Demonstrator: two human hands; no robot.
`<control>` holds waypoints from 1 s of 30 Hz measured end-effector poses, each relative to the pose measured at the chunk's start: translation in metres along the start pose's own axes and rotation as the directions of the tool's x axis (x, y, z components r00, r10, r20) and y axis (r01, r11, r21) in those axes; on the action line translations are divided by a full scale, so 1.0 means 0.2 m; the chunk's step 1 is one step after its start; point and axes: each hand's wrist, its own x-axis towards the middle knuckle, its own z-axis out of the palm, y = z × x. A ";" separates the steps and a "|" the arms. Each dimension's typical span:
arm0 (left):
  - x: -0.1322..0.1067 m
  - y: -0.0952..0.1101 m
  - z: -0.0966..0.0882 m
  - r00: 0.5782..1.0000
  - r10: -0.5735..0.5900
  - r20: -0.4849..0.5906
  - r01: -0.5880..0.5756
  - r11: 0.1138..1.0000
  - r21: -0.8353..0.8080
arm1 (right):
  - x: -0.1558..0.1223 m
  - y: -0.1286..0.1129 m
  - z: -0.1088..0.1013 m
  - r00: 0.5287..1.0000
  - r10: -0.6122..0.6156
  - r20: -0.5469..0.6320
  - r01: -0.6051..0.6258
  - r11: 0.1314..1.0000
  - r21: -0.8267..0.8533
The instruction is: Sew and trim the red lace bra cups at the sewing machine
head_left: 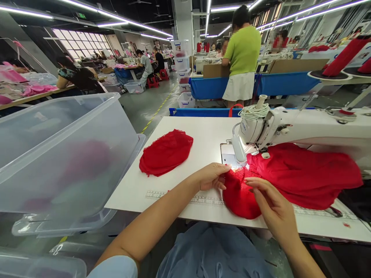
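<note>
A red fabric piece with a lace edge (pixel 242 199) lies at the needle area of a white sewing machine (pixel 257 129) and hangs a little over the table's front edge. My left hand (pixel 213 177) pinches its left lace edge between thumb and fingers. From the right, my right hand (pixel 272 204) has thumb and fingertips closed on the lace near the lit needle plate. A larger heap of red fabric (pixel 307 173) spreads under the machine arm to the right. To the left, a separate red lace-edged piece (pixel 166 152) lies flat on the white table.
Clear plastic bins (pixel 66 154) stand against the table's left side. A printed ruler (pixel 208 200) runs along the front of the tabletop. Red thread cones (pixel 346 58) rise at the right. Beyond the table, a person in a green top (pixel 243 48) stands by blue cloth troughs.
</note>
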 end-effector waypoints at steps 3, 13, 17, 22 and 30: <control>0.02 0.00 0.04 0.997 0.025 0.072 -0.020 0.997 -0.072 | 0.11 0.05 0.03 0.998 0.030 0.057 -0.028 0.999 -0.038; 0.04 -0.07 0.05 0.989 0.146 -0.035 -0.148 0.988 -0.035 | 0.12 0.15 0.08 0.964 0.201 -0.174 -0.216 0.974 -0.069; 0.05 -0.08 0.05 0.987 0.153 -0.053 -0.156 0.986 -0.062 | 0.12 0.13 0.08 0.961 0.208 -0.184 -0.226 0.971 -0.084; 0.04 -0.07 0.05 0.984 0.162 -0.080 -0.168 0.983 -0.076 | 0.12 0.13 0.08 0.961 0.202 -0.190 -0.225 0.968 -0.111; 0.04 -0.06 0.05 0.984 0.158 -0.075 -0.166 0.980 -0.106 | 0.12 0.12 0.07 0.961 0.202 -0.187 -0.227 0.966 -0.122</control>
